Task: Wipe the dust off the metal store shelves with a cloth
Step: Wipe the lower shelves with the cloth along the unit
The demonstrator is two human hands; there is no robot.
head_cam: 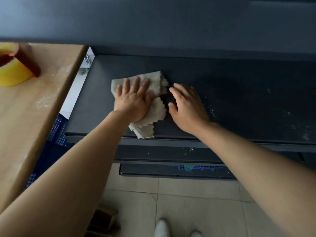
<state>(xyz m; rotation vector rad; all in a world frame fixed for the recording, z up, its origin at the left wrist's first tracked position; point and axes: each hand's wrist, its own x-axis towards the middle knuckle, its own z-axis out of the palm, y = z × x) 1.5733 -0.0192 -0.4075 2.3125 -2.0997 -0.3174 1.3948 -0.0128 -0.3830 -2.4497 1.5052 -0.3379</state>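
Pressing flat on the cloth (150,101), the left hand (134,102) has its fingers spread apart and laid straight over the pale, crumpled fabric, palm down on the dark metal shelf (239,93). The cloth bunches out past those fingertips toward the back of the shelf and trails from under the heel of the hand right to the shelf's front edge. Just beside it, the right hand (187,106) rests palm down on bare metal, fingers loosely apart and gripping nothing, its fingertips almost at the cloth's scalloped edge; whether they touch it, I cannot tell. Beyond the right hand's little finger, white dust specks (212,110) scatter over the shelf, thicker near the front corner. Off past the left hand's little finger stands a wooden table (34,106) with a yellow tape roll (12,74) on it. Below the wrists a lower shelf (162,153) shows more specks, and under that the tiled floor (196,202).
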